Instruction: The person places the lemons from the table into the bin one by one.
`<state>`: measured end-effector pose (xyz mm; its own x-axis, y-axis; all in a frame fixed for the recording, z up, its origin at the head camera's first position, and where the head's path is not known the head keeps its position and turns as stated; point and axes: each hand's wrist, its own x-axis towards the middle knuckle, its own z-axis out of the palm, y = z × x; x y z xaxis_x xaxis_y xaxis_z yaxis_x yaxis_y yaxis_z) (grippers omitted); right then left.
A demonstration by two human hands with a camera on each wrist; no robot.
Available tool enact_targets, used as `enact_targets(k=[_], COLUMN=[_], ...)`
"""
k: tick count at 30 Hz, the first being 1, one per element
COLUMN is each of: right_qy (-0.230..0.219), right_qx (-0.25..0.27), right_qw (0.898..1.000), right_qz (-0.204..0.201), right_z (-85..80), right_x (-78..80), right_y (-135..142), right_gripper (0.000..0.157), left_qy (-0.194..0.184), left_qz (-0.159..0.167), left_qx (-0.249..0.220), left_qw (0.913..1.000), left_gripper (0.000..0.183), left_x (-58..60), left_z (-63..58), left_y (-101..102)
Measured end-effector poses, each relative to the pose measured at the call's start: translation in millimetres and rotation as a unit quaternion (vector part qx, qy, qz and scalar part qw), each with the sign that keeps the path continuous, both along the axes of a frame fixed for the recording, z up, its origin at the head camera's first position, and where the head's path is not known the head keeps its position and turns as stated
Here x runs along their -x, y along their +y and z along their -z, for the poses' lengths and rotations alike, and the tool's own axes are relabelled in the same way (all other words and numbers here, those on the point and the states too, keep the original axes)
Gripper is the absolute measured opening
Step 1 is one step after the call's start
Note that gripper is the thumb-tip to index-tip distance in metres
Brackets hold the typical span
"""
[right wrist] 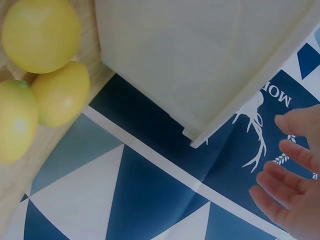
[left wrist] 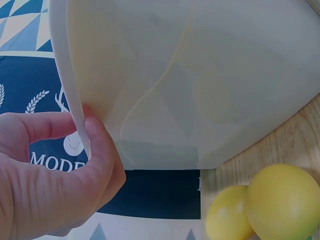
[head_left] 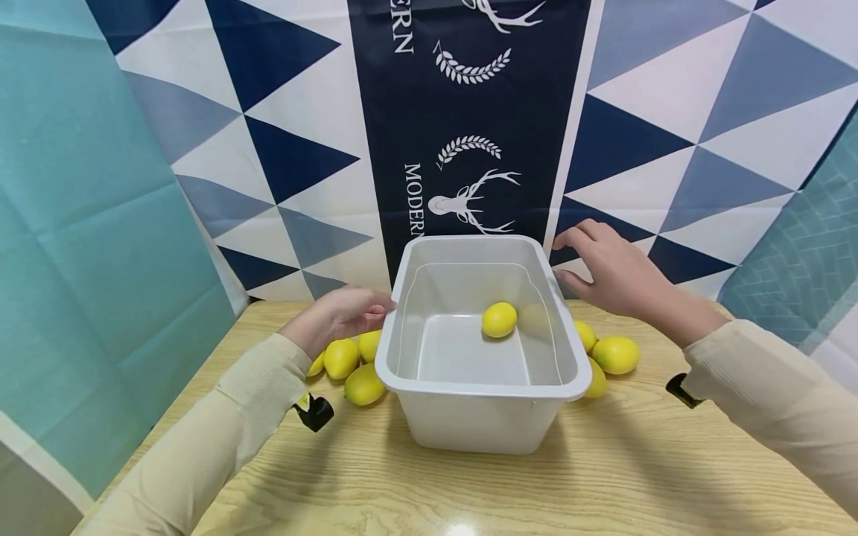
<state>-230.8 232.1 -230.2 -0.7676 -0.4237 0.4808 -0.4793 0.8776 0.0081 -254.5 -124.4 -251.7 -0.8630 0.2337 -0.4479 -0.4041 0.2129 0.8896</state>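
Note:
A white plastic bin (head_left: 476, 423) stands on the table with one yellow lemon (head_left: 499, 320) on its floor. My left hand (head_left: 345, 309) pinches the bin's left rim; in the left wrist view its thumb and fingers lie on either side of the rim (left wrist: 67, 75). On the opposite side, my right hand (head_left: 613, 269) hovers by the right rim with its fingers spread and loosely bent. The right wrist view has those fingers (right wrist: 282, 192) apart from the bin wall (right wrist: 200, 45), with nothing in them.
Several lemons (head_left: 365, 385) lie on the wooden table (head_left: 469, 495) left of the bin, under my left hand. More lemons (head_left: 617, 355) lie close by its right side. Behind the table hangs a patterned cloth (head_left: 295, 149) with triangles and a deer print.

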Motion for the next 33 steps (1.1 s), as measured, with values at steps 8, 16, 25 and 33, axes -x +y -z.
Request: enact_targets(k=[8,16,25,33], right_qy=[0.024,0.014,0.006,0.018], right_qx=[0.025,0.02,0.001,-0.001], right_qw=[0.999,0.999,1.0,1.0], right_qz=[0.026,0.036,0.028,0.014], right_z=[12.3,25.9,43.3,62.7], right_x=[-6.2,-8.4,-9.8,-9.9], right_y=[7,16,26,31], right_gripper=[0.034,0.033,0.037,0.038], left_qy=[-0.001,0.001,0.002,0.0], left_qz=[0.001,0.0,-0.002,-0.004], left_qx=[-0.002,0.003,-0.002,-0.007], left_qw=[1.0,1.0,1.0,1.0], left_gripper=[0.049,0.049,0.053,0.051], left_x=[0.2,-1.7,1.5,2.4], left_z=[2.0,1.5,1.4,2.2], left_y=[-2,-4,-3,-1])
